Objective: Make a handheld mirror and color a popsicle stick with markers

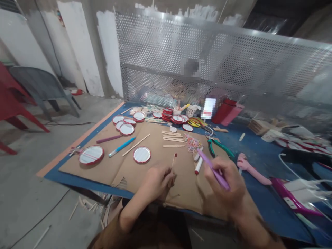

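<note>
Along the back, a tall grey perforated metal panel [233, 69] is seen; before it, a blue table [272, 204] is partly covered by a flat brown cardboard sheet [157, 155]; over the sheet's right side, the right hand [229, 181] is clamped around a long purple pen-shaped tool [214, 169]; nearer the middle, between thumb and fingers of the left hand [158, 178], a slim wooden stick [173, 162] is pinched near its lower end; beside the tool's tip lies a loose heap of tiny multicoloured strips [192, 142], contact unclear; the strips could be scattered by a careless sweep of that tip; the stick could be twisted loose, being gripped so low; its dark red end might be smeared if wet, which cannot be told; pale, narrow and tilted slightly, the stick is pointed away from the body.
</note>
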Demonstrator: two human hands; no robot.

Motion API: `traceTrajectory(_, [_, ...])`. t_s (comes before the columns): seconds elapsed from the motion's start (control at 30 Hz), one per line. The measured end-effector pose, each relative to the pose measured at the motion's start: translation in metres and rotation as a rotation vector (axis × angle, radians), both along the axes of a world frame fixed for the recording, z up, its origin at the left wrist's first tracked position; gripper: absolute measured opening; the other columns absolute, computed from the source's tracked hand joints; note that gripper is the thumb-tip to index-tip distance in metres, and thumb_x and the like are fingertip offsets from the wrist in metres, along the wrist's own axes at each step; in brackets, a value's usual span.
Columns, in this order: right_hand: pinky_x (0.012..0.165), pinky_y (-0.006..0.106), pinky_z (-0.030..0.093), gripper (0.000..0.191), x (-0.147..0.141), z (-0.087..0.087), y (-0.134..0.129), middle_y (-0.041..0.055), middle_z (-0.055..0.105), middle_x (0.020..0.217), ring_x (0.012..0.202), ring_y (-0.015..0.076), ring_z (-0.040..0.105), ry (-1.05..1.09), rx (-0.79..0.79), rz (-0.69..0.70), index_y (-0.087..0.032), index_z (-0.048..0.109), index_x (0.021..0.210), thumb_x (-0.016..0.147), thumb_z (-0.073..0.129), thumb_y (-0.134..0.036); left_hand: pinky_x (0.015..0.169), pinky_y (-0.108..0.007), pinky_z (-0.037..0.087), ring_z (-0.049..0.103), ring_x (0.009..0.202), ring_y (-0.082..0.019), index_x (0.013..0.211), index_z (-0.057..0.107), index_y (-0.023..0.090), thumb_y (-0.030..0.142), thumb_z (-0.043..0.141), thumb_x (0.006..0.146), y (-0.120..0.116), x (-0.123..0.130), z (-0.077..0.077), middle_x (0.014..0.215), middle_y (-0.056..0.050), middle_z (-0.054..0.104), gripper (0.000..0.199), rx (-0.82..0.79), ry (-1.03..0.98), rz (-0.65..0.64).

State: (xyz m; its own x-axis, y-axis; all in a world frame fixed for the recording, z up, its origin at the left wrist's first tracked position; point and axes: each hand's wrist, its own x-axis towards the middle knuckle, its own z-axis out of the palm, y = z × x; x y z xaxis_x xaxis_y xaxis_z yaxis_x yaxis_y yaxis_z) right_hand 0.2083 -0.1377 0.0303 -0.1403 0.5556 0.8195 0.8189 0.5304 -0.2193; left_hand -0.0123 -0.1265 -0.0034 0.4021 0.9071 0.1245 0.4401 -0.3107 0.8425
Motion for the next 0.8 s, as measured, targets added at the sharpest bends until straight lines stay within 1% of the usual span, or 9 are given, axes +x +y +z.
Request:
traceTrajectory(0.03, [0.050,0.024,0.041,0.008,-0.017,-0.004,-0.015,-0.0037,0.057,0.069,0.049,0.0097,0.049,0.166,0.007,0.005,-0.021,0.055,0.085,0.085,0.063,-0.018,0.070,-0.023,0.042,0.064,0.074,-0.015,0.063,0.058,0.020,0.015,0.049,0.087,0.000,0.000,0.000,0.073,-0.001,0.071,0.025,0.004,0.000,0.002])
traceTrajectory(0.07, [0.050,0.023,0.044,0.010,-0.032,-0.010,-0.026,-0.0020,0.061,0.075,0.051,0.0099,0.054,0.261,-0.016,0.016,-0.021,0.059,0.092,0.084,0.064,-0.016,0.069,-0.022,0.042,0.064,0.074,-0.015,0.065,0.059,0.020,0.015,0.050,0.086,0.000,0.000,-0.001,0.073,-0.001,0.071,0.024,0.008,0.002,0.005])
traceTrajectory(0.13, [0.064,0.027,0.054,0.019,-0.054,-0.022,-0.038,0.0021,0.069,0.084,0.067,0.0148,0.066,0.348,-0.082,0.071,-0.020,0.064,0.105,0.087,0.060,-0.016,0.068,-0.022,0.042,0.063,0.073,-0.015,0.068,0.060,0.020,0.015,0.051,0.087,-0.001,0.000,-0.003,0.073,-0.001,0.070,0.021,0.018,0.004,0.007])
traceTrajectory(0.2, [0.075,0.031,0.056,0.023,-0.066,-0.034,-0.035,0.0038,0.072,0.089,0.078,0.0173,0.070,0.437,-0.172,0.126,-0.021,0.065,0.111,0.090,0.057,-0.018,0.067,-0.022,0.042,0.063,0.072,-0.015,0.069,0.060,0.019,0.016,0.052,0.088,-0.001,0.000,-0.004,0.073,-0.001,0.070,0.021,0.031,0.013,0.013])
traceTrajectory(0.27, [0.073,0.030,0.057,0.019,-0.073,-0.042,-0.027,0.0031,0.073,0.086,0.075,0.0164,0.071,0.547,-0.205,0.114,-0.021,0.067,0.106,0.089,0.061,-0.022,0.067,-0.022,0.041,0.063,0.072,-0.015,0.068,0.060,0.020,0.017,0.052,0.089,-0.001,0.000,-0.005,0.073,-0.001,0.069,0.022,0.043,0.026,0.025])
traceTrajectory(0.37, [0.061,0.025,0.055,0.010,-0.076,-0.048,-0.019,0.0007,0.069,0.075,0.061,0.0134,0.066,0.685,-0.131,0.030,-0.018,0.068,0.090,0.084,0.069,-0.027,0.067,-0.022,0.040,0.062,0.073,-0.015,0.067,0.060,0.020,0.017,0.053,0.089,-0.001,0.000,-0.006,0.073,0.000,0.069,0.023,0.059,0.037,0.037])
traceTrajectory(0.47, [0.057,0.024,0.053,0.010,-0.076,-0.049,-0.019,0.0002,0.066,0.070,0.058,0.0128,0.064,0.696,-0.110,0.018,-0.017,0.066,0.083,0.085,0.068,-0.027,0.067,-0.022,0.040,0.062,0.073,-0.015,0.069,0.060,0.020,0.015,0.053,0.089,-0.001,0.000,-0.006,0.073,0.000,0.069,0.022,0.060,0.030,0.026])
traceTrajectory(0.63, [0.068,0.029,0.057,0.010,-0.076,-0.051,-0.022,0.0038,0.071,0.080,0.070,0.0162,0.069,0.555,-0.138,0.068,-0.018,0.067,0.095,0.086,0.067,-0.023,0.066,-0.023,0.039,0.060,0.073,-0.016,0.069,0.059,0.020,0.016,0.055,0.089,-0.002,-0.001,-0.009,0.072,0.000,0.066,0.020,0.071,0.043,0.030])
traceTrajectory(0.8, [0.069,0.030,0.058,0.010,-0.076,-0.052,-0.021,0.0034,0.072,0.080,0.069,0.0161,0.069,0.551,-0.165,0.061,-0.019,0.067,0.095,0.087,0.067,-0.025,0.065,-0.023,0.039,0.059,0.073,-0.016,0.070,0.058,0.020,0.018,0.055,0.090,-0.001,-0.001,-0.010,0.073,0.000,0.065,0.020,0.079,0.077,0.041])
